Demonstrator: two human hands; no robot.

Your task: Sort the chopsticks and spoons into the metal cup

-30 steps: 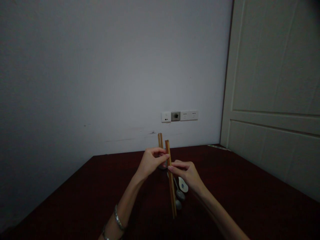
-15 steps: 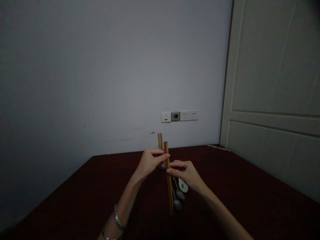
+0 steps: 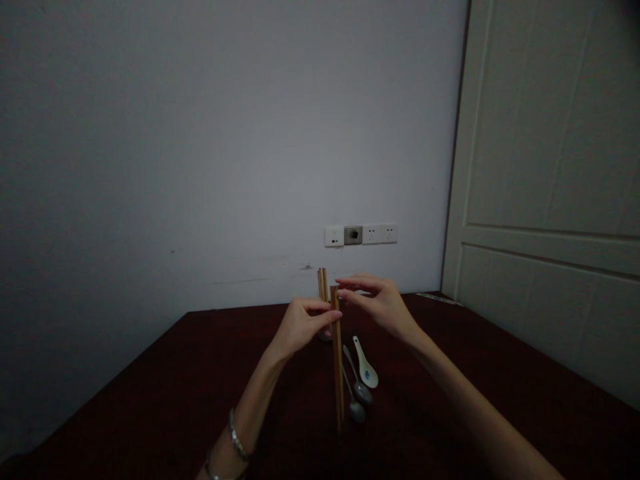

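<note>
Handling the Wooden Chopsticks: Grip and Markings

Position: The chopsticks [image 3: 337,373] are in your left hand [image 3: 300,327], held lengthwise above the worktop [image 3: 240,393], slightly right of midway between its two far corners. Whether their lower ends touch the surface cannot be determined.

Hands: Your left thumb and fingers are closed on the upper part of the bundle. Your right hand [image 3: 383,300] has its thumb and forefinger at the top ends; whether they grip or merely touch cannot be determined.

Handling: Expect light, stiff, straight pieces, unlikely to break under normal finger pressure. Smooth sides may let single sticks slide lengthwise or fan apart. Pinch across the full bundle in the upper part; use the top ends for levelling only.

Clearance: The white spoon [image 3: 369,375] and two metal spoons [image 3: 363,393] lie just right of the bundle. More chopsticks [image 3: 323,283] stand behind your left hand, toward the far edge.

Markings: No brand or lettering is legible. The white spoon's bowl bears a blue motif; marks on the wall plates [image 3: 361,235] are too small to read.
</note>
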